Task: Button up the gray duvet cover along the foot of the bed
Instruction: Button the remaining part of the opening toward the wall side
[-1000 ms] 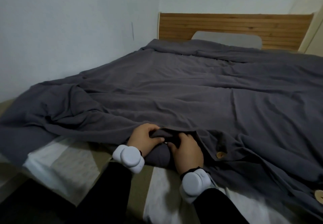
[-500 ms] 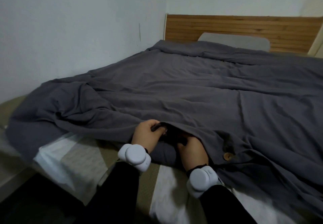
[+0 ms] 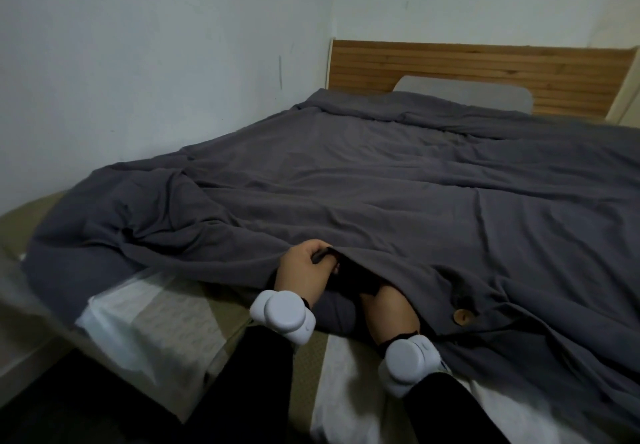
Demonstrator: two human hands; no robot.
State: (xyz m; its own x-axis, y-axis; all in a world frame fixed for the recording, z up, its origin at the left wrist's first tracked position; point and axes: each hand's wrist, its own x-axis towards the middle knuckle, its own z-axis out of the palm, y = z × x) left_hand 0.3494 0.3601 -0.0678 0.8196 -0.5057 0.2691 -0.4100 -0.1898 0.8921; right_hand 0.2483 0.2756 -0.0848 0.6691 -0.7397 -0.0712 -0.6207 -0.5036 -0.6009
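The gray duvet cover [image 3: 398, 194] lies spread over the bed, its foot edge rumpled near me. My left hand [image 3: 304, 267] pinches the upper hem of the cover and holds it lifted, leaving a dark opening. My right hand [image 3: 389, 308] reaches into that opening; its fingers are hidden under the fabric, so its grip cannot be seen. A round wooden button [image 3: 462, 316] sits fastened on the hem just right of my right hand. Both wrists wear white bands.
A striped white and olive sheet [image 3: 166, 308] shows on the mattress at the foot. A wooden headboard [image 3: 467, 65] and a gray pillow [image 3: 464, 97] stand at the far end. The wall runs along the bed's left side.
My left hand has raised the hem and opened a gap. My right hand has slid from on top of the fabric into the gap. The view has shifted left.
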